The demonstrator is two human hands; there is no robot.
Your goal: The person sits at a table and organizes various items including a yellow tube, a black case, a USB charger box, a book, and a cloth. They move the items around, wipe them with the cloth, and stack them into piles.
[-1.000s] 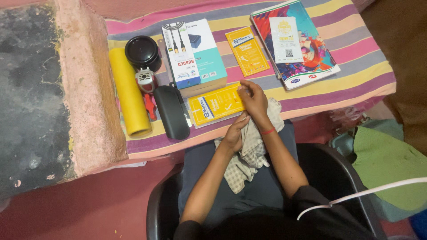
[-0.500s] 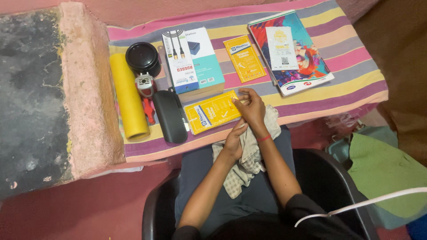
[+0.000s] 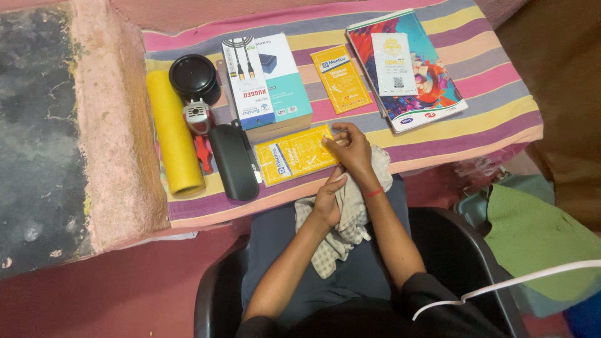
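The flat yellow printed packet [image 3: 295, 154] lies at the near edge of the striped cloth tabletop [image 3: 494, 112], beside the black oblong case [image 3: 233, 161]. It looks light, thin and slightly flexible, probably slick, best taken by an edge or corner. The right hand [image 3: 350, 148] has its grip pinching the packet's right end. The left hand [image 3: 328, 199] presses closed on the checked beige cloth [image 3: 345, 220] in the lap. A teal-and-white carton [image 3: 267, 78] stands shut; its contents are hidden.
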